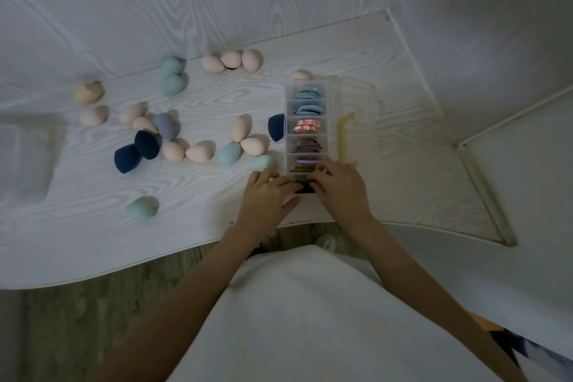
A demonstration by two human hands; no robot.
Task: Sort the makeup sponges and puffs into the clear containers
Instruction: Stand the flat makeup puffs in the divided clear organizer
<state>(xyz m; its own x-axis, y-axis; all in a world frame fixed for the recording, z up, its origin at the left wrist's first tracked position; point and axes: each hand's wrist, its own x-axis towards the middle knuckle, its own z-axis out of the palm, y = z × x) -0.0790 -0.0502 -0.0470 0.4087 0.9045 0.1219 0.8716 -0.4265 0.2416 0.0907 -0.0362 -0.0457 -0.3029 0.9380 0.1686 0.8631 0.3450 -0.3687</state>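
A clear divided container (289, 121) stands on the white table, its compartments stacked with flat puffs in blue, pink, brown and purple. My left hand (266, 192) and my right hand (338, 186) meet at its nearest compartment, fingers touching black puffs (305, 188) there; whether they pinch them is hidden. Egg-shaped sponges lie scattered to the left: several peach ones (198, 152), teal ones (230, 153) and navy ones (147, 144), plus a grey-purple one (167, 125).
The container's clear lid (356, 108) with a yellow latch (344, 133) lies open to the right. A second clear container (24, 158) sits at the far left. A teal sponge (142, 208) rests near the table's front edge (124, 270). Walls close in behind and right.
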